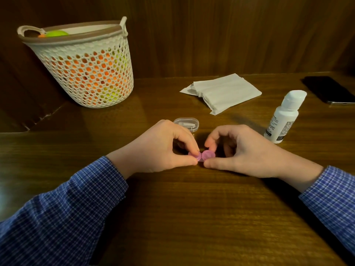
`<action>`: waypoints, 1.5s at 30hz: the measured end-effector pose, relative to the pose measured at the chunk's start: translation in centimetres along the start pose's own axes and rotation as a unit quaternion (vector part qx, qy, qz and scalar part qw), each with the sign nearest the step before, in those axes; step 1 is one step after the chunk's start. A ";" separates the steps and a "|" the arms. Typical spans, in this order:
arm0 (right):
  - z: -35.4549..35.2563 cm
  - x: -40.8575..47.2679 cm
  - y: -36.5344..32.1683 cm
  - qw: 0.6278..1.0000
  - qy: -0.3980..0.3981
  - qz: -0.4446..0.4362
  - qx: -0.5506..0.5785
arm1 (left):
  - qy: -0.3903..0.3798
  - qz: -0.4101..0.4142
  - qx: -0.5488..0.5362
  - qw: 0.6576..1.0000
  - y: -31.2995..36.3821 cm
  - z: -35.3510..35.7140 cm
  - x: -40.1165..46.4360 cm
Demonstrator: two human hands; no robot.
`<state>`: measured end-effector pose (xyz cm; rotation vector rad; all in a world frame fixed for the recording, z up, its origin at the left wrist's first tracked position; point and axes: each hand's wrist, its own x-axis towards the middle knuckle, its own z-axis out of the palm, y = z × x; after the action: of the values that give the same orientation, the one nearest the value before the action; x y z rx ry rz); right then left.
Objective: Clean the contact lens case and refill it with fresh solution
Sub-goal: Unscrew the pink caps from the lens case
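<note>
At the centre of the frame the left hand [161, 146] and right hand [240, 150] each pinch one pink cap of the contact lens case [201, 156], low over the tabletop [192, 208]. Just behind them sits a clear plastic box [186, 124]; the white solution bottle [284, 116] stands at right, with folded tissues [222, 92] behind and a mesh basket [84, 68] upper left.

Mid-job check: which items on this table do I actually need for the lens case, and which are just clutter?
Needed:
pink lens case, pinched by left hand and right hand
solution bottle
tissue pack, likely for wiping

Lying about:
mesh basket
phone
clear box, use unclear
</note>
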<state>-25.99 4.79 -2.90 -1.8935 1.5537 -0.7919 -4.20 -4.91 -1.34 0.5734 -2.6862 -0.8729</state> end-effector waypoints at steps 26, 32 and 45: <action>-0.2 -0.6 -0.3 0.995 0.018 -0.066 -0.067 | -0.001 -0.010 -0.001 1.000 -0.3 0.0 -0.1; -0.6 -0.6 -0.5 0.988 0.004 -0.121 -0.094 | -0.001 -0.010 -0.002 1.000 -0.3 -0.1 0.0; -0.6 -0.6 0.1 0.994 0.025 -0.091 -0.049 | 0.005 -0.003 0.002 1.000 -0.4 -0.1 0.0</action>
<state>-26.59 5.31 -2.66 -2.1259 1.4888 -0.8621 -4.01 -5.26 -1.57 0.5867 -2.6793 -0.8633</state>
